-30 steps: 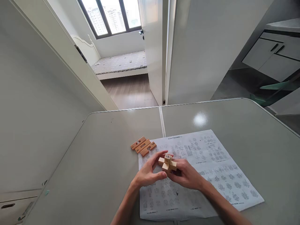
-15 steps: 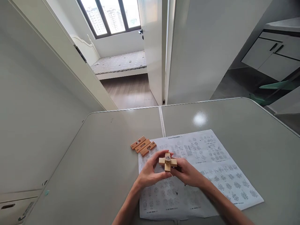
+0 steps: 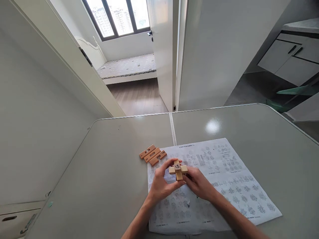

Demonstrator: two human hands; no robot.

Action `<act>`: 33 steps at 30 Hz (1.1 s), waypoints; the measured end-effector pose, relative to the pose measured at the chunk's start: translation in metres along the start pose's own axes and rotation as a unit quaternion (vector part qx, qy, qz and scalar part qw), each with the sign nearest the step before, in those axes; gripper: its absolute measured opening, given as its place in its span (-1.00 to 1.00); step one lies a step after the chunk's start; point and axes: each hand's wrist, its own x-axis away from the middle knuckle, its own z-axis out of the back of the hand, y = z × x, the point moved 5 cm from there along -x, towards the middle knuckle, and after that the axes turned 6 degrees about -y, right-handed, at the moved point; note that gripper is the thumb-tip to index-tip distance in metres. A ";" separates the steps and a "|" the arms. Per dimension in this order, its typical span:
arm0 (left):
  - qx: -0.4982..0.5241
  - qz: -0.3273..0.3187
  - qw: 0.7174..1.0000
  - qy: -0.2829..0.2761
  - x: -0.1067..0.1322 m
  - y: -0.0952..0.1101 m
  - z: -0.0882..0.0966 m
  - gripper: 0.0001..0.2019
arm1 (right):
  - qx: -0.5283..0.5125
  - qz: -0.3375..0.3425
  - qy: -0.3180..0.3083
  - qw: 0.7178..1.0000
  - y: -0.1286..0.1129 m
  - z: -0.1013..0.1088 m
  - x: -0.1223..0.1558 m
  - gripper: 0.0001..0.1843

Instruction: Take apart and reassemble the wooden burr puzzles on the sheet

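A pale wooden burr puzzle (image 3: 177,170), cross-shaped with a dark mark on its facing end, is held above the printed sheet. My left hand (image 3: 161,182) is closed on it, thumb at the lower block and fingers at the upper one. From the right, my right hand (image 3: 198,182) grips the side arm of the same puzzle; some of its fingertips are hidden behind the wood. Beyond my left hand lie three flat, notched, reddish-brown wooden pieces (image 3: 152,154), side by side and marked with numbers.
Under my hands a large paper sheet (image 3: 239,176) with rows of small diagrams covers part of the grey table (image 3: 112,172). A seam strip (image 3: 172,127) divides the tabletop. Beyond the far edge stand an open door (image 3: 161,49) and a bed (image 3: 129,64).
The puzzle has tipped and turned slightly in my hands, its marked end now angled differently. Both hands keep hold of it. The flat pieces and the sheet stay in place.
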 end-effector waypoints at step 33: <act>0.100 -0.025 0.989 -0.101 0.002 0.014 0.003 -0.32 | -0.137 0.004 -0.034 0.990 -0.017 -0.011 0.004 -0.48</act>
